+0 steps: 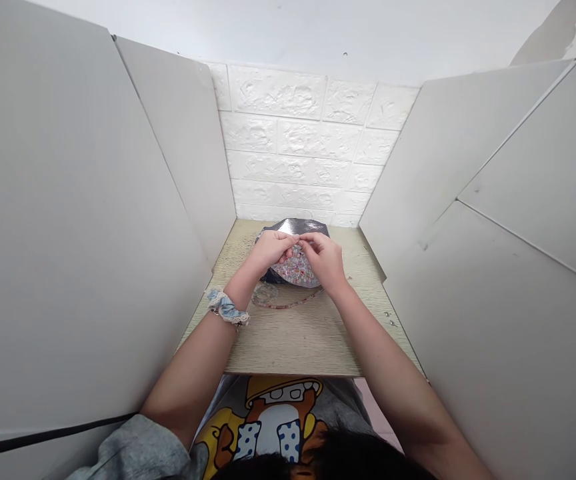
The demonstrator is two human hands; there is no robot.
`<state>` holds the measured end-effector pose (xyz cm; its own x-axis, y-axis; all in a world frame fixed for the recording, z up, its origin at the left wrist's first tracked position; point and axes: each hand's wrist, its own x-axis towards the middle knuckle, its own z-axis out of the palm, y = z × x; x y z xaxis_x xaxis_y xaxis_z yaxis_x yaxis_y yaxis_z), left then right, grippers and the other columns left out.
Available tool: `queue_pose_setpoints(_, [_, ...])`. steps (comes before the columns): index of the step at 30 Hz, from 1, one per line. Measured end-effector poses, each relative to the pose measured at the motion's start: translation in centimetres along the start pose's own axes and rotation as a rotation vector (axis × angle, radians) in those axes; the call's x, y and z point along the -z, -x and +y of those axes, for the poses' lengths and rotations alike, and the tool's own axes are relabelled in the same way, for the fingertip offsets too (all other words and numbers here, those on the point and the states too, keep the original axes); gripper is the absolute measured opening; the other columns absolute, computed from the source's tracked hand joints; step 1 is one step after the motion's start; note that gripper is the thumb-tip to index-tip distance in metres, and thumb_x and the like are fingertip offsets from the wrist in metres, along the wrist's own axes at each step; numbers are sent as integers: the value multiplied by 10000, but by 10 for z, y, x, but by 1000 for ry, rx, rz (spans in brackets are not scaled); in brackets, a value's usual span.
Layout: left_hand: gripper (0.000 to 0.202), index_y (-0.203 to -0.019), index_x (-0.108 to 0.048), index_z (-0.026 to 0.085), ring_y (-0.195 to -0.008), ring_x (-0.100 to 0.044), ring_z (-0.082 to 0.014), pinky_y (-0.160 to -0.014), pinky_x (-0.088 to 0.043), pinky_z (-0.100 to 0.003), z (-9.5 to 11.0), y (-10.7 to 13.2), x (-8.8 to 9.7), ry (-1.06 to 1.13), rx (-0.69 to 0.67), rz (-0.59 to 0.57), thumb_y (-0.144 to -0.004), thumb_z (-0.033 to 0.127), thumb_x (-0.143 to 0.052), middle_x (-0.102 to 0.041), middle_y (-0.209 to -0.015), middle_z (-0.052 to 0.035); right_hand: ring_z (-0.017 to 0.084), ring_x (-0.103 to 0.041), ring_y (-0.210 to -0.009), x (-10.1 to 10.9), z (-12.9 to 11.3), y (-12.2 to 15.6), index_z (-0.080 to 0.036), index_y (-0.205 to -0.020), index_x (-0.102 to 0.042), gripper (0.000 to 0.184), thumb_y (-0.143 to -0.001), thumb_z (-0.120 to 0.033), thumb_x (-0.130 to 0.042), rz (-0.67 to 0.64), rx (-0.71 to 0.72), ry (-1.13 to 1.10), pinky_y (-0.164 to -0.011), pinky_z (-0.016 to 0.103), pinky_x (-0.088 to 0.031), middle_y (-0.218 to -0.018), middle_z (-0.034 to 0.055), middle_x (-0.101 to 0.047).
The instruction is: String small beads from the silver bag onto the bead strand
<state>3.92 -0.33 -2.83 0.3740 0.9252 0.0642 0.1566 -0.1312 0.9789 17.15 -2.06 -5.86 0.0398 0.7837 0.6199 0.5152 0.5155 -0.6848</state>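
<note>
Above a dark shiny bag [295, 227] full of small pink, white and clear beads [295, 268], my two hands meet with their fingertips almost touching. My left hand [275, 248] is closed, thumb and forefinger pinched together. In the same way, my right hand [322, 253] pinches thumb against fingertips. Whatever lies between the fingers is too small to make out. A strand of pinkish beads [288, 306] curves across the table just in front of the bag and passes out of sight by my right wrist. Beside its left end lies a pale beaded loop [266, 292].
The narrow wood-grain table [288, 340] stands between a grey panel [178, 127] on the left and another panel [468, 147] on the right. White brick-pattern wall [298, 140] closes the back. Small shiny bits [391, 319] lie near the table's right edge.
</note>
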Motion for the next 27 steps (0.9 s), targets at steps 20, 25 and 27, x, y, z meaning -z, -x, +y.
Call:
queue_pose_setpoints(20, [253, -529, -445, 127, -346, -302, -16, -364, -221, -159, 5, 2, 0, -14, 11, 20, -731, 272, -491, -402, -417, 48, 149, -576, -701, -2, 4, -2, -198, -834, -582, 198, -747, -320, -453, -12, -167, -191, -660, 285, -448, -807, 25, -632])
queue_pose_setpoints(25, [251, -523, -443, 131, -346, -307, -21, -366, -227, -164, 4, 1, 1, -4, -17, 19, -722, 277, -489, -408, -423, 44, 148, -576, -689, -3, 4, -1, -200, -824, -585, 195, -740, -323, -459, -15, -180, -199, -645, 282, -449, -808, 26, -631])
queue_pose_setpoints(27, [268, -515, -432, 133, -342, -302, -20, -365, -225, -165, 3, 1, 1, -7, -18, 24, -721, 293, -491, -404, -421, 44, 149, -576, -686, -2, 4, -1, -201, -829, -585, 202, -740, -331, -459, -13, -190, -205, -640, 282, -450, -811, 26, -630])
